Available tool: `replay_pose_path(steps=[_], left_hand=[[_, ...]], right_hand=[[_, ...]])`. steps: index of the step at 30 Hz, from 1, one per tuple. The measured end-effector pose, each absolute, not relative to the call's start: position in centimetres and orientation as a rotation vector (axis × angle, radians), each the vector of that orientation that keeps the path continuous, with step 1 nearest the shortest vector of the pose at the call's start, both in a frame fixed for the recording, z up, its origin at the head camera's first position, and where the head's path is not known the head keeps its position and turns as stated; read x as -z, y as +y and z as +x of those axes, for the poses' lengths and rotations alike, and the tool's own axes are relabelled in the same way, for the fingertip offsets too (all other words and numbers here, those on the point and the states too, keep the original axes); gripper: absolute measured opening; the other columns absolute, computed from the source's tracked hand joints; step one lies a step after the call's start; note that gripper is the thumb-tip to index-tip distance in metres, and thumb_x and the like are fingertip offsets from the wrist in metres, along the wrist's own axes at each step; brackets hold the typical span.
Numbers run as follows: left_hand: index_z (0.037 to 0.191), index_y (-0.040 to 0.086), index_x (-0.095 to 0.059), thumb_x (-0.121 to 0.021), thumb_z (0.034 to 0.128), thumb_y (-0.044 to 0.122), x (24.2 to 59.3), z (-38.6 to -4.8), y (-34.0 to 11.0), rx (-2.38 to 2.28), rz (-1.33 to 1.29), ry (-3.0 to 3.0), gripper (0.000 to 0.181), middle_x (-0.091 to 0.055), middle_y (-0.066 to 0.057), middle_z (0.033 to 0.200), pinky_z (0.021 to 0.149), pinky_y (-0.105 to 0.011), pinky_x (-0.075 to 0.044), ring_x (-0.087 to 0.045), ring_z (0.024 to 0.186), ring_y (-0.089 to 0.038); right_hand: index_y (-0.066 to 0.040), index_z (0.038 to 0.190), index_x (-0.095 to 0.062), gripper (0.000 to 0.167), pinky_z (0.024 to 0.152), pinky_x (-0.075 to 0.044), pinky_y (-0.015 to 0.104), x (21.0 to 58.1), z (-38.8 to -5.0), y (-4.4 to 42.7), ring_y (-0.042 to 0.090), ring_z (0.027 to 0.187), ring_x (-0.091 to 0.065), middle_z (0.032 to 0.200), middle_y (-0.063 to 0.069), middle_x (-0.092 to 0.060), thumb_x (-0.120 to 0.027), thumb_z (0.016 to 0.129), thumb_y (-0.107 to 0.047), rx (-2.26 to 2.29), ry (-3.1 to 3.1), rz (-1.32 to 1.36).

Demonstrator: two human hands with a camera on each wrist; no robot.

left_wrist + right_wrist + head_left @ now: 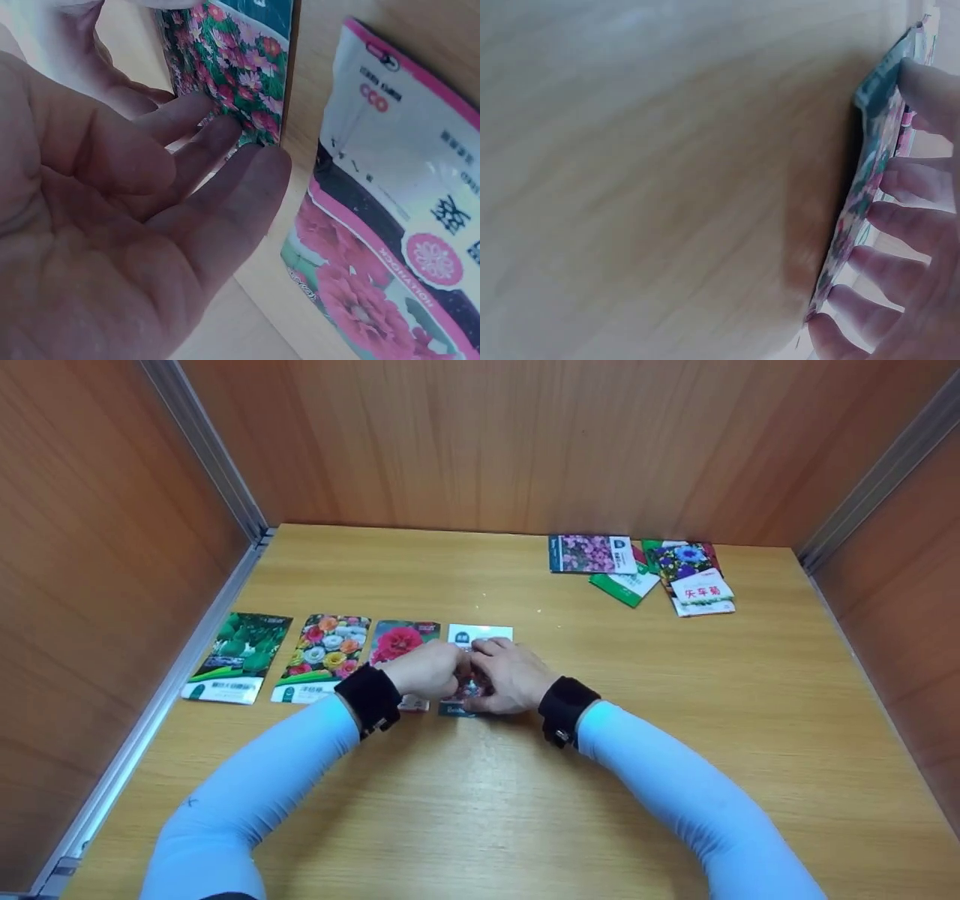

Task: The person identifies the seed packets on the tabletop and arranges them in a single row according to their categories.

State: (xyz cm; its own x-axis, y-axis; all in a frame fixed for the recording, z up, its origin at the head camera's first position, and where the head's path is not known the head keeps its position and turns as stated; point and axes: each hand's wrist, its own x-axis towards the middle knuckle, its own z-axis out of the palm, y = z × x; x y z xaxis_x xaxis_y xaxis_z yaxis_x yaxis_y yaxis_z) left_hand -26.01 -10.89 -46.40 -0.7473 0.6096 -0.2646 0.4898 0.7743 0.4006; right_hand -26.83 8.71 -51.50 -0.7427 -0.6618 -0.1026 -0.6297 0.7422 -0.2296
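Observation:
A seed packet with small pink and red flowers (259, 60) lies flat on the table under both hands, the last in a row. My left hand (429, 669) touches its face with loosely bent fingertips, near its left side. Spread over the right part of the packet, my right hand (516, 676) rests its fingertips on the face and along the edge, thumb near the teal end (881, 79). Just left of it is a hollyhock seed packet (360, 292), partly hidden by my left hand in the head view.
Farther left in the row lie a mixed-flower packet (330, 649) and a green vegetable packet (244, 649). At the back right, several packets overlap, including a pink-flower one (589, 555) and a blue-flower one (688, 556). Wooden panels (480, 442) enclose the table.

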Motion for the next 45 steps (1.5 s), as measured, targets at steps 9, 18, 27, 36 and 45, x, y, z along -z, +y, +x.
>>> replay_pose_path(steps=[9, 18, 27, 36, 45], left_hand=[[0.098, 0.005, -0.073, -0.062, 0.0850, -0.001, 45.6, -27.0, -9.7, -0.334, 0.804, 2.574, 0.018, -0.066, -0.004, 0.086, 0.069, -0.032, -0.050, -0.059, 0.079, -0.020], [0.127, -0.001, -0.070, -0.062, 0.0929, 0.009, 43.6, -32.1, -5.1, -0.558, 0.698, 2.665, 0.037, -0.074, -0.016, 0.120, 0.093, -0.044, -0.058, -0.070, 0.106, -0.033], [0.127, 0.004, -0.068, -0.061, 0.1021, 0.016, 42.8, -39.4, 3.0, -1.331, 0.155, 2.456, 0.028, -0.066, -0.007, 0.115, 0.083, -0.034, -0.063, -0.065, 0.098, -0.021], [0.149, 0.006, -0.057, -0.059, 0.0987, 0.017, 45.0, -42.0, 7.0, -0.698, 0.336, 2.799, 0.052, -0.062, -0.010, 0.148, 0.111, -0.037, -0.048, -0.058, 0.135, -0.026], [0.128, 0.004, -0.065, -0.061, 0.1003, 0.024, 47.8, -41.4, 7.0, -1.143, -0.075, 2.650, 0.034, -0.066, -0.009, 0.129, 0.095, -0.031, -0.050, -0.060, 0.113, -0.022]], right_hand=[[-0.016, 0.157, -0.052, 0.081, 0.123, -0.035, 0.055, 50.7, -27.4, 9.8, 0.035, 0.155, -0.033, 0.167, 0.015, -0.040, -0.071, 0.094, -0.062, 0.405, 2.758, -1.027], [-0.002, 0.142, -0.063, 0.053, 0.108, -0.051, 0.047, 47.1, -32.5, 16.1, 0.036, 0.128, -0.062, 0.141, 0.018, -0.065, -0.076, 0.099, -0.031, 1.296, 2.726, -0.464], [-0.005, 0.141, -0.061, 0.051, 0.106, -0.055, 0.043, 44.9, -37.3, 25.8, 0.037, 0.128, -0.066, 0.142, 0.020, -0.063, -0.076, 0.100, -0.033, 1.964, 2.324, 0.583], [-0.012, 0.158, -0.046, 0.062, 0.109, -0.053, 0.035, 47.3, -37.9, 28.9, 0.026, 0.140, -0.057, 0.161, 0.013, -0.049, -0.069, 0.105, -0.032, 2.043, 1.995, 0.826], [-0.009, 0.160, -0.043, 0.065, 0.101, -0.057, 0.033, 50.1, -37.3, 29.4, 0.028, 0.135, -0.062, 0.158, 0.016, -0.053, -0.070, 0.103, -0.028, 2.063, 2.024, 0.886]])
